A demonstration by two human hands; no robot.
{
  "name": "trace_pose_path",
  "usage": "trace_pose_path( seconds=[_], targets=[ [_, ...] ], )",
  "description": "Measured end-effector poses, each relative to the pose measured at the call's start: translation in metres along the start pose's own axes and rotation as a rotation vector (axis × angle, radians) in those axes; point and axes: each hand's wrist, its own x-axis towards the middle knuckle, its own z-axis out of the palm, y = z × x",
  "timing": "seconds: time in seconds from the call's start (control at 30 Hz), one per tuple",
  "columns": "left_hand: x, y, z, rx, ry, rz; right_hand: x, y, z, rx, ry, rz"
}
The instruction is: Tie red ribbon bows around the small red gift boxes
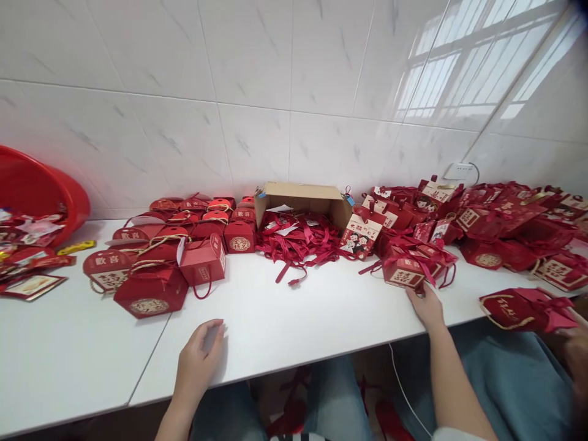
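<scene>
My left hand (pixel 202 352) rests on the front of the white table (pixel 275 324), thumb apart from loosely curved fingers, with nothing in it. To the right, my right hand (pixel 427 306) has its fingers at the bottom edge of a small red gift box (pixel 403 272), which bears cream lettering and a ribbon; the fingertips are partly hidden. Behind that box leans a red candy box with a cartoon couple (pixel 359 237). Between my hands, farther back, an open cardboard carton (pixel 303 190) lies on its side with red ribbons (pixel 303 239) spilling out.
Red gift boxes with rope handles (pixel 154 288) stand in rows at left. Many more red boxes (pixel 500 220) crowd the right side. A tipped red basin (pixel 73 196) holds packets at far left. Beside me, another person's hand (pixel 576 343) is by a red box (pixel 523 309).
</scene>
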Motion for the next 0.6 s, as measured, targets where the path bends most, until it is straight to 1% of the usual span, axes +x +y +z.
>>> trace_pose_path(
  seconds=[0.07, 0.13, 0.23, 0.27, 0.33, 0.4, 0.43, 0.5, 0.53, 0.57, 0.6],
  targets=[
    [0.001, -0.001, -0.003, -0.053, 0.091, -0.018, -0.017, -0.001, 0.007, -0.059, 0.05, 0.002],
    [0.006, -0.001, -0.01, -0.063, 0.236, -0.015, -0.037, -0.003, 0.014, -0.161, 0.081, 0.008],
    [0.024, 0.003, -0.026, 0.076, 0.467, 0.031, -0.062, -0.003, 0.02, -0.382, 0.043, -0.03],
    [0.032, 0.006, -0.031, 0.119, 0.517, 0.054, -0.068, -0.002, 0.021, -0.428, 0.022, -0.039],
    [0.051, 0.016, -0.039, 0.159, 0.553, 0.102, -0.076, -0.001, 0.022, -0.459, -0.008, -0.044],
    [0.069, 0.028, -0.045, 0.265, 0.539, 0.14, -0.079, 0.001, 0.022, -0.462, -0.003, -0.041],
    [0.077, 0.035, -0.047, 0.322, 0.563, 0.133, -0.079, 0.002, 0.022, -0.459, 0.006, -0.046],
    [0.089, 0.045, -0.052, 0.391, 0.646, 0.021, -0.078, 0.003, 0.023, -0.447, 0.024, -0.058],
    [0.093, 0.047, -0.055, 0.406, 0.648, -0.054, -0.078, 0.004, 0.023, -0.441, 0.027, -0.061],
    [0.095, 0.047, -0.057, 0.412, 0.616, -0.133, -0.079, 0.004, 0.023, -0.438, 0.027, -0.062],
    [0.096, 0.045, -0.06, 0.416, 0.548, -0.194, -0.079, 0.003, 0.023, -0.439, 0.024, -0.061]
  ],
)
